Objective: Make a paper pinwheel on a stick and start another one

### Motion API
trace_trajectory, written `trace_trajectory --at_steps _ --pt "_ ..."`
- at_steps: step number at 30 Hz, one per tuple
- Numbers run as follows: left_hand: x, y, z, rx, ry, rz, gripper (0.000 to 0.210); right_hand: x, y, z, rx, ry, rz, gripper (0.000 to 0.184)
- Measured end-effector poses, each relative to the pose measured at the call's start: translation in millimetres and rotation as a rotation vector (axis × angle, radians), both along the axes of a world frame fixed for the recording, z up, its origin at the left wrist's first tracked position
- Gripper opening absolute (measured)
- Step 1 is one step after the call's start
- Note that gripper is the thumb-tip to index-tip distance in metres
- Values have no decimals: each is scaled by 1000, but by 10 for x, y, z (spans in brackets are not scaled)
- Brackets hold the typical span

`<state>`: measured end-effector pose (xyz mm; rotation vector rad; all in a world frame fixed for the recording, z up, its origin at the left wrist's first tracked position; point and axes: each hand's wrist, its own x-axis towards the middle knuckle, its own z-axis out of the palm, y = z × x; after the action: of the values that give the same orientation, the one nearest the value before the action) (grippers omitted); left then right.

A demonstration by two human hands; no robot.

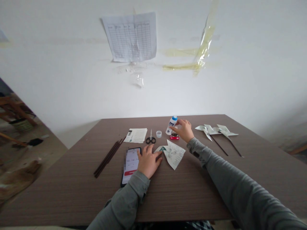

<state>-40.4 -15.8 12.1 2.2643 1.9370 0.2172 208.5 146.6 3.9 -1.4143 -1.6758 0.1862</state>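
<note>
bottle (170, 126) leans rightward, long axis steep, blue cap (175, 118) uppermost.

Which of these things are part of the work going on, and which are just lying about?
Being handled:
- white bottle with blue cap, in the right hand
- cut paper, at the left hand's fingers

Lying about, seemingly unused right now:
- scissors
- phone
- dark sticks
- stacked papers
- small cup
- red box
- paper pinwheels

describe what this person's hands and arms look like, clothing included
The bare, ungloved left hand and bare, ungloved right hand emerge from creased, long grey fabric sleeves: the left sleeve and right sleeve. A small dark patch shows near the right wrist.
</note>
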Motion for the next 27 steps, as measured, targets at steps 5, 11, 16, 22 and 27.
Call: trace_trajectory --at_steps 5,11,16,22,27 --pt "-26 7 -28 -1 2 -3 45 -154 108 14 -84 -101 9 28" --pt "-35 -3 -17 -25 -7 -2 46 -268 160 -106 -147 -210 15 18" --pt "-34 -5 -10 -16 -17 -2 45 -322 168 -179 -162 -232 23 18" --pt "-21 -17 2 -18 1 7 46 -333 156 -189 -167 -238 37 19" --pt "-18 -26 16 -22 9 7 46 -292 108 -186 -165 -228 29 35"
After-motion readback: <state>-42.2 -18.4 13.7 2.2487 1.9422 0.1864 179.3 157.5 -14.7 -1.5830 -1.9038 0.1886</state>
